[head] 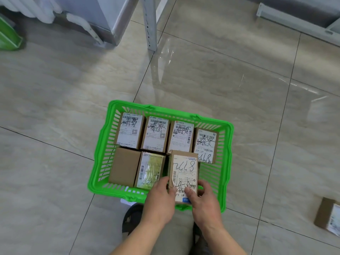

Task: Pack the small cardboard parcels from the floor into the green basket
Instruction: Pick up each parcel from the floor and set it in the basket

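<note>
The green basket (103,153) stands on the tiled floor in front of me. Several small cardboard parcels with white labels lie flat inside it, in a far row (155,134) and a near row (124,166). Both hands hold one more labelled parcel (184,170) over the near right part of the basket, tilted slightly above the others. My left hand (160,201) grips its near left edge and my right hand (204,201) its near right edge, thumbs on top. Another parcel (327,215) lies on the floor at the right edge of view.
A grey metal shelf post (150,24) rises beyond the basket, with a white appliance (103,15) and pipe to its left. A second green container (8,36) sits far left. A metal frame (294,21) lies at the upper right. My shoe (131,218) is by the basket.
</note>
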